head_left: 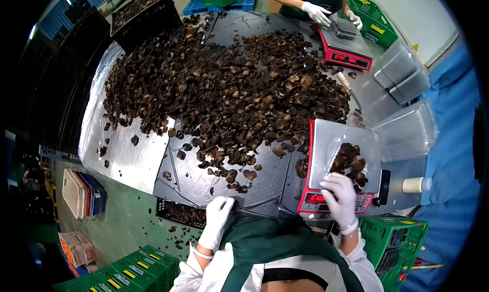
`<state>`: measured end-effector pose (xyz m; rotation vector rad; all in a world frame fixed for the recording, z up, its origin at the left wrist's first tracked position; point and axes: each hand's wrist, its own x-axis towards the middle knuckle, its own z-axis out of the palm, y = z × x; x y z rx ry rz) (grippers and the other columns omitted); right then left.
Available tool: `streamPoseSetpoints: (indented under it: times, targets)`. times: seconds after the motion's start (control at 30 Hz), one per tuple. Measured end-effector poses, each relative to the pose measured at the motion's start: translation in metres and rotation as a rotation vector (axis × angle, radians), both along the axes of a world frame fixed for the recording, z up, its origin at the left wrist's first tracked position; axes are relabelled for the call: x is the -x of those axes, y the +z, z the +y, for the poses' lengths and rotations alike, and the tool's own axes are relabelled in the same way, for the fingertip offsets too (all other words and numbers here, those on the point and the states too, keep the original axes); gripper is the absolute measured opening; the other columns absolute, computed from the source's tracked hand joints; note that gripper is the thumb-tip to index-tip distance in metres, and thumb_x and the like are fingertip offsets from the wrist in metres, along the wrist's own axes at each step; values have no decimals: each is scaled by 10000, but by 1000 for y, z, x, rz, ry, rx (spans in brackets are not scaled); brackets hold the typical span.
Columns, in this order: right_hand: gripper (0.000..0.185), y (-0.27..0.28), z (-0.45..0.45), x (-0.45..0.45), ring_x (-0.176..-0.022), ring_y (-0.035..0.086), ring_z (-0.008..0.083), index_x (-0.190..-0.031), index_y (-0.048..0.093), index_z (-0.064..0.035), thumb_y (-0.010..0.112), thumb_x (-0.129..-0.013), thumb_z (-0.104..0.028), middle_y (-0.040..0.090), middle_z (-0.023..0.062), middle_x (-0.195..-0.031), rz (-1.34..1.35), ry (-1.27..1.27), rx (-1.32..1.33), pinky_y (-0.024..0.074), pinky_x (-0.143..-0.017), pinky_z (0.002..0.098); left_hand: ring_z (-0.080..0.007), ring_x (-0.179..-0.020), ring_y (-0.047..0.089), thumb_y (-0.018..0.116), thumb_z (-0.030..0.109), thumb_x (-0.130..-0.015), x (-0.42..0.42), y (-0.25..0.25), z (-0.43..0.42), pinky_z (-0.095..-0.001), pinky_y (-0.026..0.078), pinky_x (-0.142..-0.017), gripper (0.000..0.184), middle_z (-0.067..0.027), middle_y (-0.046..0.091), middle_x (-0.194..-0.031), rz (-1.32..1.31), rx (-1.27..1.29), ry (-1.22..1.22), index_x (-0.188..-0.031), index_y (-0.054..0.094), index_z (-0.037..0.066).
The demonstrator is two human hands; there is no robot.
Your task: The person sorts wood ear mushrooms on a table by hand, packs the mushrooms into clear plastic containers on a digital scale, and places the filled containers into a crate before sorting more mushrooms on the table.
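My left hand (218,218), in a white glove, is at the table's near edge with its fingers curled; a small dark thing shows beside the fingertips. My right hand (340,195), also gloved, is over the near edge of a red scale (319,144), its fingers bent by a clear tray (333,162). Dark brown mushroom pieces (347,159) sit in that tray on the scale's plate. Whether the right fingers grip the tray is hard to tell. A large heap of the same dark pieces (229,83) spreads over the table beyond both hands.
Across the table a co-worker's gloved hands (317,14) hold a tray on a second red scale (347,55). Stacked clear trays (407,131), a phone (384,184) and a white roll (413,185) are at right. Green crates (389,248) stand below; a black crate (181,214) is under the edge.
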<state>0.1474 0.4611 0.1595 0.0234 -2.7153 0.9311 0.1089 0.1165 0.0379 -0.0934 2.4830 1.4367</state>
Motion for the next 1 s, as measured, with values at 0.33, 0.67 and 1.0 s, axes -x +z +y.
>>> streamPoseSetpoints:
  times: [0.33, 0.67, 1.0]
  targets:
    - [286, -142, -167, 97, -983, 589, 245, -1097, 621, -120, 636, -813, -140, 591, 74, -1110, -167, 399, -245, 512, -787, 333, -289, -884, 583, 696, 92, -731, 65, -40, -32, -382, 482, -746, 262, -105, 615, -994, 643, 307, -506, -989, 650, 91]
    - [599, -108, -213, 193, -1109, 526, 312, -1316, 514, -189, 600, -752, -6, 483, 145, -1323, 111, 115, -233, 501, -887, 344, -389, -1231, 444, 723, 126, -727, 123, -30, -70, -452, 364, -1030, 555, -189, 479, -1341, 635, 210, -172, -1240, 534, 36]
    - [352, -134, -227, 97, -1072, 533, 251, -1124, 608, -113, 541, -779, -92, 544, 82, -1229, -29, 551, -306, 517, -808, 336, -308, -1020, 566, 684, 88, -756, 76, -61, -110, -407, 457, -857, 236, -95, 611, -1105, 623, 106, -352, -984, 626, 72]
